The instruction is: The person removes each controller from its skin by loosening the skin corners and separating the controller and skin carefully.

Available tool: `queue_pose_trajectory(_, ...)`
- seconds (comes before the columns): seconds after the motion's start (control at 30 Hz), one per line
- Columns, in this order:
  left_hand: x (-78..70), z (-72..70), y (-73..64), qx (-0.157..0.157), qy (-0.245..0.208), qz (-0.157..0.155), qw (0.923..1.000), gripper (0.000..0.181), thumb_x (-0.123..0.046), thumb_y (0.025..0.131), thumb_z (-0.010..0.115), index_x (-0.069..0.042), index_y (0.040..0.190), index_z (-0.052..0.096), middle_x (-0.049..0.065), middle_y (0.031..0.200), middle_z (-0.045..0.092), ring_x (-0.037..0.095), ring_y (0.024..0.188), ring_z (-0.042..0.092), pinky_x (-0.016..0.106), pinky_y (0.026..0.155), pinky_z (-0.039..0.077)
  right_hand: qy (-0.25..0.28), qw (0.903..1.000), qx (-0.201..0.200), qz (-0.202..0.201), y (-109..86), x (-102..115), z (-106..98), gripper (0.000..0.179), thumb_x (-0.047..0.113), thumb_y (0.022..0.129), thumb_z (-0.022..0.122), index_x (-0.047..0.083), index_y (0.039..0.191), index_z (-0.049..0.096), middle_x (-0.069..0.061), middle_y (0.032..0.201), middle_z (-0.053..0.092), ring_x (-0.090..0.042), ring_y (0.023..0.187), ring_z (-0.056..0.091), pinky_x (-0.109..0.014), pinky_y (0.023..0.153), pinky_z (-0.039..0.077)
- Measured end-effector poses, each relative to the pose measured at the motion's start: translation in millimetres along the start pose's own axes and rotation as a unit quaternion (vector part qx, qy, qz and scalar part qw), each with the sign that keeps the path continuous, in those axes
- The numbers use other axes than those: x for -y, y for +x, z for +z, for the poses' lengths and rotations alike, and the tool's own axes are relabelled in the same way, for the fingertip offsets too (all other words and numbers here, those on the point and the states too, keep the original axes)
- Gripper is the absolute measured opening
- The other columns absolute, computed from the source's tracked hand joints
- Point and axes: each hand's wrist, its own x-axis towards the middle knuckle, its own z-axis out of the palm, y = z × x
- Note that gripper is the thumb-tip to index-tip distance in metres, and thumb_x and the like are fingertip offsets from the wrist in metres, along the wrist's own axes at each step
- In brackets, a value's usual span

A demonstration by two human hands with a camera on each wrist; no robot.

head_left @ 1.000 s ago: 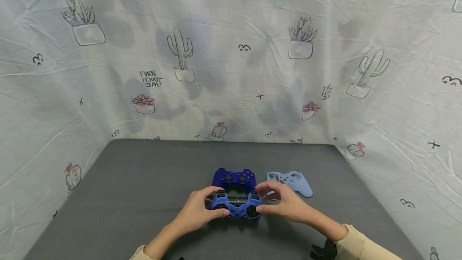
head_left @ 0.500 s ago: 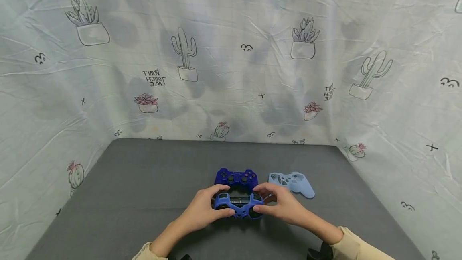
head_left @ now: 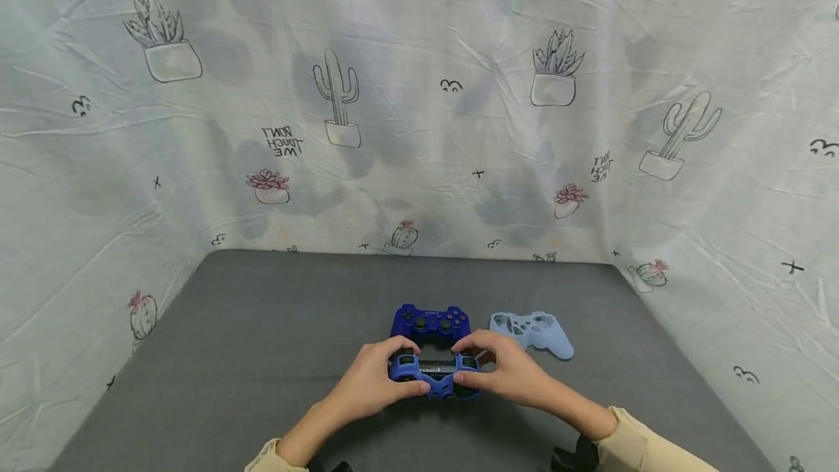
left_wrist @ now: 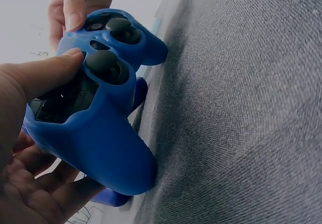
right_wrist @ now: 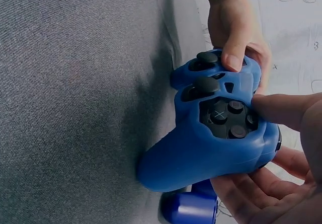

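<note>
A black game controller in a blue silicone cover stands tipped up at the table's front middle. My left hand grips its left side, thumb on the face near the D-pad area in the left wrist view. On the other side my right hand holds it, the thumb at the cover's edge beside the face buttons. Fingers of both hands reach round behind. In both wrist views the cover wraps the grips, with thumbsticks poking through. Just beyond lies a dark blue game controller, partly hidden.
A light blue silicone controller cover lies flat to the right of the dark blue controller. Grey cloth covers the table. A white curtain printed with cacti surrounds the back and sides.
Both thumbs have slid inward along the covered controller, towards its middle. The right forefinger has also shifted inward along the top edge. The head view has turned slightly left.
</note>
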Motion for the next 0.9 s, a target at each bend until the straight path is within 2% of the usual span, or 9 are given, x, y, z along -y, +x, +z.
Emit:
queue_pose_trajectory(0.2,0.4,1.4,-1.2,-0.005,-0.001,-0.008,1.0000,0.053,-0.047,0.080,0.081,-0.014,0.118,0.063,-0.004,0.091,0.062,0.010,0.068,0.058,0.027,0.057,0.049,-0.002,1.0000,0.004,-0.003,0.4,0.2,0.3,0.031,0.035,0.091,0.073,0.023,0.118,0.066,0.005,0.114,0.064,-0.015,0.099,0.059,-0.035,0.081,0.053)
queue_pose_trajectory(0.4,-0.5,1.3,1.3,-0.007,-0.016,-0.002,0.9998,0.052,-0.043,0.082,0.080,-0.012,0.119,0.062,-0.001,0.092,0.063,0.011,0.068,0.059,0.028,0.057,0.051,-0.018,0.9997,-0.004,-0.017,2.7,0.0,-1.3,0.027,0.035,0.092,0.071,0.024,0.117,0.068,0.007,0.110,0.063,-0.015,0.098,0.059,-0.037,0.079,0.054)
queue_pose_trajectory(0.53,-0.9,0.4,2.6,-0.010,-0.011,0.001,0.9999,0.053,-0.044,0.082,0.080,-0.011,0.119,0.062,-0.001,0.093,0.062,0.011,0.070,0.059,0.028,0.058,0.051,-0.025,0.9995,-0.008,-0.020,4.5,0.4,-2.9,0.027,0.035,0.091,0.072,0.023,0.116,0.069,0.009,0.109,0.063,-0.014,0.097,0.059,-0.037,0.079,0.054)
queue_pose_trajectory(0.9,-2.4,1.7,-0.1,-0.013,0.001,-0.016,0.9998,0.055,-0.047,0.081,0.080,-0.012,0.120,0.062,-0.002,0.091,0.062,0.011,0.068,0.057,0.027,0.057,0.049,-0.048,0.9979,0.021,-0.038,7.2,3.3,-6.3,0.027,0.036,0.090,0.074,0.024,0.114,0.068,0.009,0.108,0.062,-0.010,0.093,0.059,-0.036,0.077,0.054)
